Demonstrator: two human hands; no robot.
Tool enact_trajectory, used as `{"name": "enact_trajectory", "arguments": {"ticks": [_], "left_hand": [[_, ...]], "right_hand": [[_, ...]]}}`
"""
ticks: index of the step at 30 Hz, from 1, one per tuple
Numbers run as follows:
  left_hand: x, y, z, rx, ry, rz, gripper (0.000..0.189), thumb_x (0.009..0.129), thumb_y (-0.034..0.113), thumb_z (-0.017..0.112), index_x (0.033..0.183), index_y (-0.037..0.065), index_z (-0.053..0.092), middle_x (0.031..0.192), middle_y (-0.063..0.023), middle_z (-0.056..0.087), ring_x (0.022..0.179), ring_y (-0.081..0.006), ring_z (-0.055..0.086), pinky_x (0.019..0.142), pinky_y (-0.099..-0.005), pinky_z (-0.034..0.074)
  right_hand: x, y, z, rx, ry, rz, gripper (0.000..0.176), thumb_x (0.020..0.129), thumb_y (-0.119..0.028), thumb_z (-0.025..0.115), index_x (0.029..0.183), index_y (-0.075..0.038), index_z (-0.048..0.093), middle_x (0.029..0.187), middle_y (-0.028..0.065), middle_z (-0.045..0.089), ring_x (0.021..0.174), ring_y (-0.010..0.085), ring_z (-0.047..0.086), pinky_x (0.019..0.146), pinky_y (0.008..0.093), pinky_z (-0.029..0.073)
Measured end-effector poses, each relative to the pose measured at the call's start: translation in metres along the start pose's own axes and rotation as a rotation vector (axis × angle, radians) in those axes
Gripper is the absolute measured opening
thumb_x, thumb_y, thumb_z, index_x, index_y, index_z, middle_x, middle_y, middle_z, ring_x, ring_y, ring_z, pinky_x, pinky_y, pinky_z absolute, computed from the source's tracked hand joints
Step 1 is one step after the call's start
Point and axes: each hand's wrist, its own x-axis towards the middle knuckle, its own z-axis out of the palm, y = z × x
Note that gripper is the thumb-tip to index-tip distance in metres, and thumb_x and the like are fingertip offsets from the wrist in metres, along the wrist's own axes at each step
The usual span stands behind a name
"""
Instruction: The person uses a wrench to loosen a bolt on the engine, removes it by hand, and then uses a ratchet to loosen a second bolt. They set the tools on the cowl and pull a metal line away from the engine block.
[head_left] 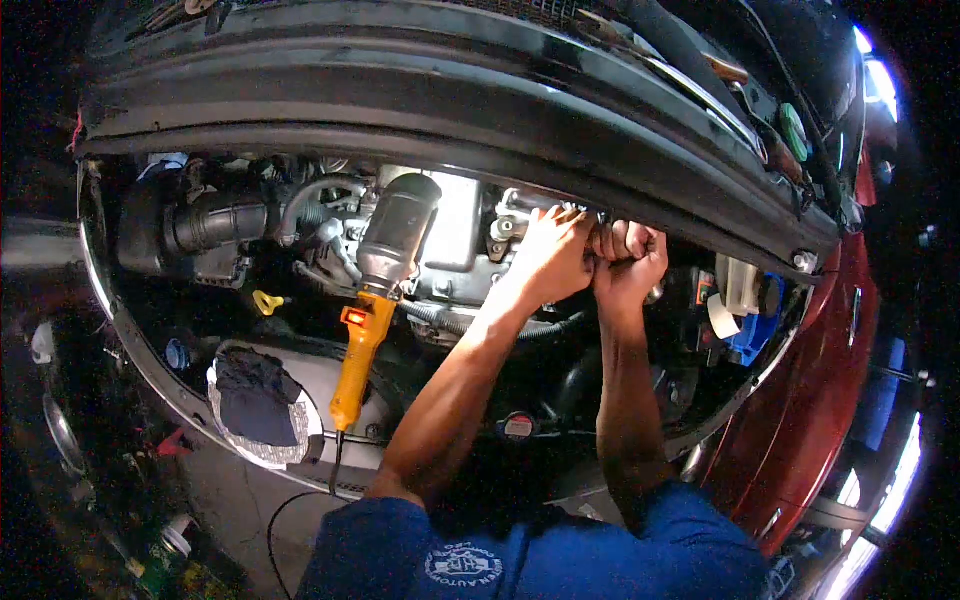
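Grip: left hand (550, 250) has its fingers tucked under the black cowl panel (450, 110) at the far side of the engine (455, 235), hold cannot be told; right hand (628, 262), touching it on the right, is clenched in a fist on something hidden. Left to right:
- intake hose (215, 225)
- dark cloth (255, 395), near left
- yellow dipstick handle (266, 301)
- orange-handled work light (365, 340), propped against the engine
- blue cap (757, 322), far right

Hands: two, the left hand (552, 250) and the right hand (628, 262) (both bare)
Work light (385, 280): one, yellow-handled
Yellow dipstick loop (266, 301): one
Dark cloth (255, 395): one
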Motion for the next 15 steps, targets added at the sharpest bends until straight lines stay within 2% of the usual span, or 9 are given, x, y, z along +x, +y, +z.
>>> {"name": "enact_trajectory", "arguments": {"ticks": [3,6,7,10,11,12,13,14,15], "left_hand": [[-0.002,0.001,-0.001,-0.021,0.01,0.003,0.032,0.07,0.014,0.069,0.098,0.002,0.063,0.096,-0.0162,0.067,0.1,-0.0368,0.062,0.087,-0.0484,0.042],[-0.001,0.001,-0.003,-0.039,-0.066,-0.022,0.031,0.069,0.013,0.069,0.097,0.002,0.063,0.094,-0.0154,0.066,0.099,-0.037,0.062,0.087,-0.0482,0.043],[-0.001,0.002,-0.001,0.003,0.003,-0.01,0.03,0.068,0.013,0.069,0.095,0.002,0.063,0.095,-0.0154,0.067,0.098,-0.0373,0.062,0.087,-0.0481,0.042],[-0.003,0.002,-0.006,-0.041,-0.033,-0.001,0.03,0.068,0.011,0.069,0.095,0.002,0.062,0.093,-0.016,0.066,0.097,-0.0379,0.061,0.088,-0.0476,0.042],[-0.002,0.004,-0.008,-0.047,-0.036,0.004,0.029,0.068,0.011,0.068,0.095,0.002,0.062,0.092,-0.0159,0.065,0.097,-0.0378,0.061,0.088,-0.0475,0.043],[-0.002,0.005,-0.009,-0.056,-0.036,0.005,0.028,0.068,0.011,0.068,0.095,0.002,0.062,0.092,-0.0157,0.065,0.097,-0.0378,0.061,0.087,-0.0475,0.043],[0.0,0.009,-0.014,-0.031,-0.104,-0.048,0.026,0.07,0.011,0.067,0.094,0.002,0.062,0.093,-0.0162,0.065,0.1,-0.0376,0.06,0.088,-0.0489,0.043],[0.003,0.008,-0.014,-0.031,-0.09,-0.04,0.026,0.071,0.01,0.066,0.094,0.002,0.062,0.094,-0.0168,0.064,0.101,-0.0375,0.059,0.088,-0.0497,0.043],[0.002,0.005,-0.011,-0.033,-0.079,-0.032,0.025,0.071,0.01,0.066,0.094,0.002,0.061,0.096,-0.0173,0.064,0.101,-0.0373,0.059,0.089,-0.0504,0.043]], "right_hand": [[0.0,-0.003,0.001,-0.018,0.043,0.038,0.04,0.095,-0.027,0.042,0.059,-0.015,0.03,0.057,0.0011,0.025,0.054,0.0169,0.028,0.053,0.0333,0.027],[-0.003,-0.001,0.006,-0.061,0.087,0.011,0.04,0.095,-0.027,0.041,0.059,-0.015,0.03,0.057,0.0014,0.026,0.054,0.0168,0.028,0.054,0.0334,0.028],[0.0,0.0,0.003,-0.041,0.089,0.019,0.04,0.096,-0.027,0.041,0.059,-0.015,0.03,0.057,0.0017,0.027,0.053,0.0169,0.029,0.054,0.0337,0.028],[-0.002,0.0,0.004,-0.021,-0.01,-0.003,0.041,0.097,-0.028,0.04,0.059,-0.015,0.03,0.057,0.0016,0.027,0.052,0.0167,0.031,0.052,0.0336,0.029],[-0.005,0.003,0.006,0.01,0.196,0.016,0.041,0.097,-0.028,0.039,0.059,-0.016,0.03,0.056,0.0013,0.027,0.052,0.017,0.033,0.051,0.0339,0.031],[-0.003,0.003,0.004,-0.05,0.25,-0.015,0.04,0.096,-0.029,0.039,0.059,-0.016,0.03,0.057,0.0008,0.027,0.052,0.0175,0.036,0.05,0.0339,0.032],[-0.003,0.004,0.002,-0.036,0.158,-0.026,0.044,0.099,-0.03,0.039,0.059,-0.016,0.03,0.055,0.0005,0.026,0.052,0.0171,0.031,0.053,0.0344,0.031],[-0.002,0.003,0.002,-0.019,0.064,-0.039,0.047,0.102,-0.03,0.04,0.058,-0.015,0.03,0.054,0.0002,0.025,0.052,0.0167,0.026,0.056,0.0349,0.029],[0.001,0.004,-0.005,0.01,0.042,-0.024,0.045,0.099,-0.03,0.041,0.058,-0.015,0.029,0.055,0.0005,0.025,0.052,0.0171,0.028,0.055,0.0346,0.029]]}}
